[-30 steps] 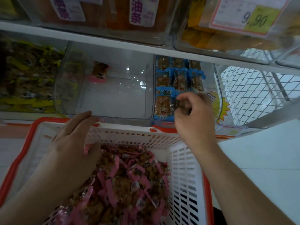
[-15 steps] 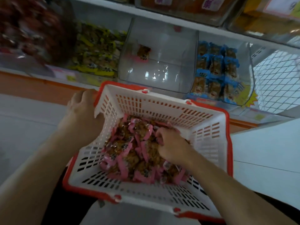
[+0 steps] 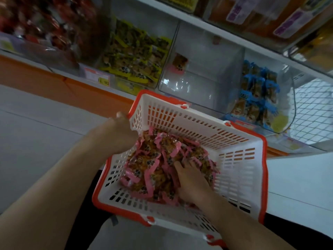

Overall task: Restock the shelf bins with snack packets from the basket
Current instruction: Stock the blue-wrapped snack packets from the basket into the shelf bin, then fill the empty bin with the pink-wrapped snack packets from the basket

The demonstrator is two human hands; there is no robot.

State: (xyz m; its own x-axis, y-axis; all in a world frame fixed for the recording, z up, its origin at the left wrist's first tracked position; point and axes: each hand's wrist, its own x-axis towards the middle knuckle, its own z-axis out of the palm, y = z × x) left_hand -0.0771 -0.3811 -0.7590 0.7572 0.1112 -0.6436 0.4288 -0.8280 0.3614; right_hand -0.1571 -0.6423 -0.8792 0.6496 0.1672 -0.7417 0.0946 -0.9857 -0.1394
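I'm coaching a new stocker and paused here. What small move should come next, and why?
Probably close the right hand on a few pink packets and lift: it rests on the basket's pile, while the clear bin holds just one.

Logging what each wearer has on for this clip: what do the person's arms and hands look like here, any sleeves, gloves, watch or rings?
Both forearms are bare as far as the frame shows, with no sleeve edge in view. The left hand and right hand wear no gloves. No watch, bracelet or ring is visible on the parts that show; the right hand's fingertips are buried among the packets, so they cannot be checked.
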